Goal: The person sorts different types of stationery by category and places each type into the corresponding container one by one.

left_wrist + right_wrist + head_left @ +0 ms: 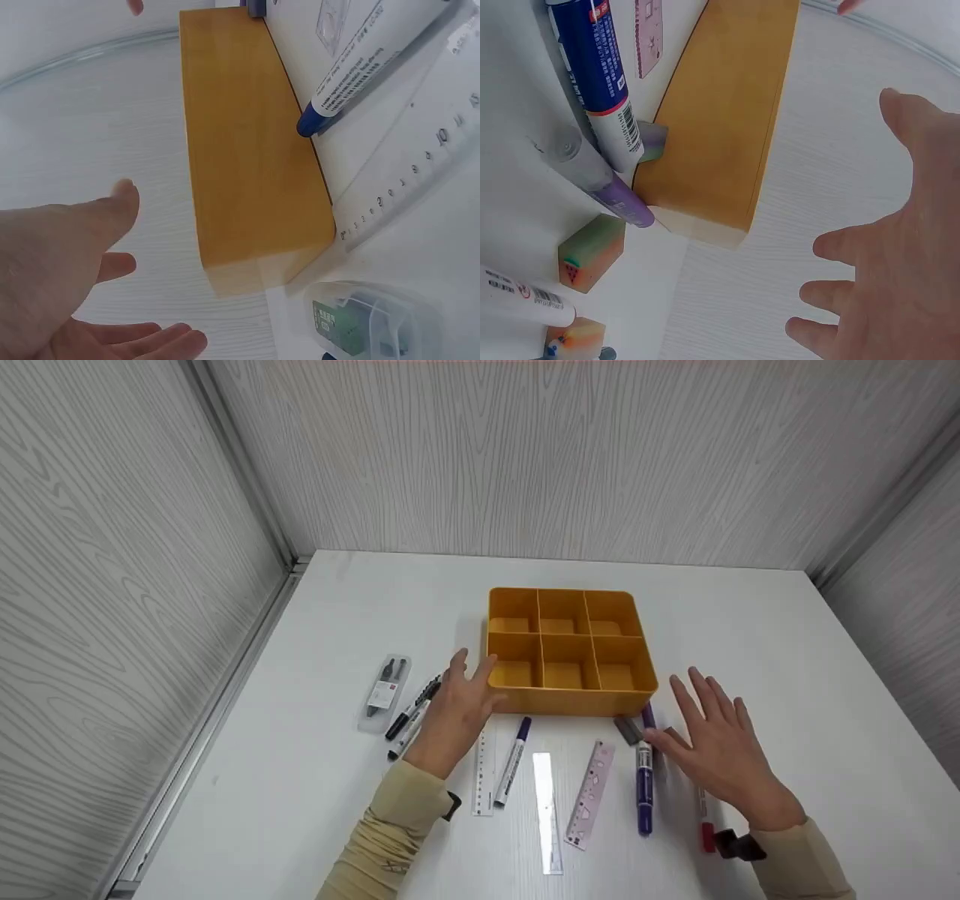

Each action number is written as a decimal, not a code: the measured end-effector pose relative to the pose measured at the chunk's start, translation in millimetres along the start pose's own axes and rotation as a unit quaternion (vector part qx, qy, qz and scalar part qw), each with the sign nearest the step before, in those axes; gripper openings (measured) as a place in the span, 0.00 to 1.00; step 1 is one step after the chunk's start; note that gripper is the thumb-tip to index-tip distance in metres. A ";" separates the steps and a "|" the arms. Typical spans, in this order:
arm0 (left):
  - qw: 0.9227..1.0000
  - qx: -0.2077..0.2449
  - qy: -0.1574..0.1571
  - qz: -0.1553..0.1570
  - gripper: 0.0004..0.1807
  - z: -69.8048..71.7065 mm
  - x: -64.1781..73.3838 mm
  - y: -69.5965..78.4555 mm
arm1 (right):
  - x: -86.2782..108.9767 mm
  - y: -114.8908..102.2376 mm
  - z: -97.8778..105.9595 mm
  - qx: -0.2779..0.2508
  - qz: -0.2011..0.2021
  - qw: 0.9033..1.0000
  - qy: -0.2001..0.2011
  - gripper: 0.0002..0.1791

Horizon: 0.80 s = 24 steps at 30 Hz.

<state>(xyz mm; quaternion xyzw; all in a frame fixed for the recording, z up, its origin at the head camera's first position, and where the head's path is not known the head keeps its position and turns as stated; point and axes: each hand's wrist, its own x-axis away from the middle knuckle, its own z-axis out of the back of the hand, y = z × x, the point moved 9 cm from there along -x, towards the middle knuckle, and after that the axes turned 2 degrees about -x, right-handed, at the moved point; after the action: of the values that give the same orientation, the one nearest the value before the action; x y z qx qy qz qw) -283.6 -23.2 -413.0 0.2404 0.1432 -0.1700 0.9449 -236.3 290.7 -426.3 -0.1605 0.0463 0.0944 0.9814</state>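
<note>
An orange box [570, 702] with several compartments stands on the white table, and no items show inside it. My left hand [456, 709] hovers by its near left corner, fingers spread and nothing held. In the left wrist view that hand [67, 277] appears apart from the box wall [247, 142]. My right hand [716, 750] is to the right of the box, fingers spread and holding nothing. Its thumb overlaps a thick blue marker [645, 787] in the head view. The right wrist view shows the hand [907, 225] apart from the box [712, 112].
Along the box's front lie a blue-capped marker [513, 763], a clear ruler [547, 814], a white-looking ruler [484, 780] and a pink ruler [590, 795]. A clear case [384, 694] and black markers [405, 724] are left. Rightward are a red-capped marker [706, 836] and coloured blocks [591, 255].
</note>
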 end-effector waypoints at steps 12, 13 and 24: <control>0.998 -0.002 0.056 -0.043 0.02 -15.8 -15.8 -0.1 | 17.1 34.5 -0.9 -0.052 -0.055 0.997 -0.010 0.39; 0.997 -0.008 0.059 -0.042 0.02 -15.6 -15.9 -0.3 | 18.3 37.7 -0.7 -0.054 -0.062 0.997 -0.014 0.39; 0.996 -0.017 0.061 -0.058 0.02 -16.0 -16.9 4.1 | 34.7 67.0 -2.2 -0.036 -0.098 0.995 -0.003 0.31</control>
<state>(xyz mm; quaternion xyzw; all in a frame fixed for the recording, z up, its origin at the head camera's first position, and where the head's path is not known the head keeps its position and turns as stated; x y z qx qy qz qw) -300.2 -7.5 -419.0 0.2250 0.2169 -0.2075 0.9270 -215.9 358.3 -453.1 -0.1994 0.0237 -0.0003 0.9796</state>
